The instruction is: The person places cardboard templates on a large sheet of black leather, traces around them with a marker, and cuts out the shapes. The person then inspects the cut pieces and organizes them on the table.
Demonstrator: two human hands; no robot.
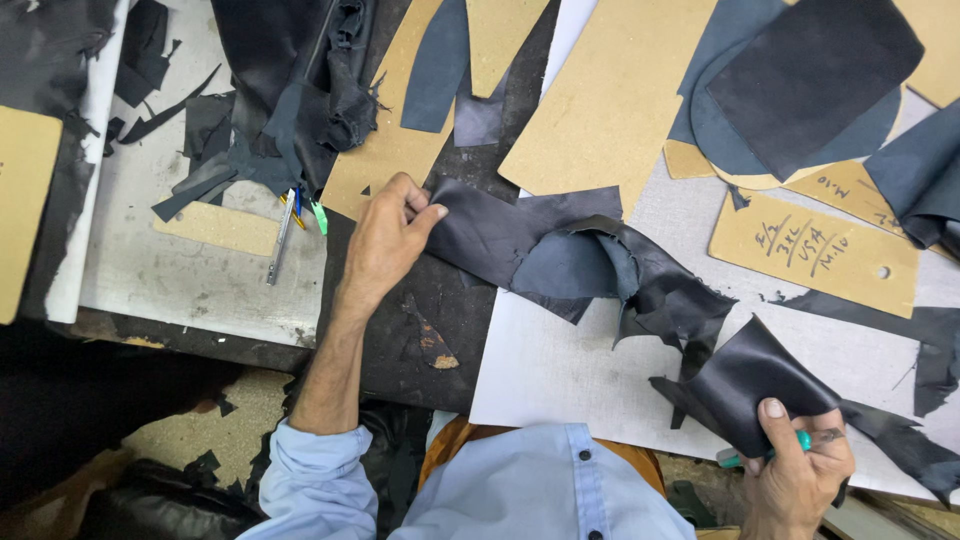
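My left hand [385,240] pinches the left end of a long, crumpled piece of black leather [560,255] that lies across the dark bench and onto the white cutting board [560,370]. My right hand [795,470] is near the front edge, gripping a folded black leather piece [750,385] together with a tool that has a green handle [803,440]; the tool's blade is hidden. Both forearms are in light blue sleeves.
Brown cardboard patterns [610,95] lie across the back, one with handwriting [815,250] at the right. Cut dark leather shapes [810,80] rest on them. A heap of black scraps [290,100] and some pens [290,225] sit at the left on a grey board.
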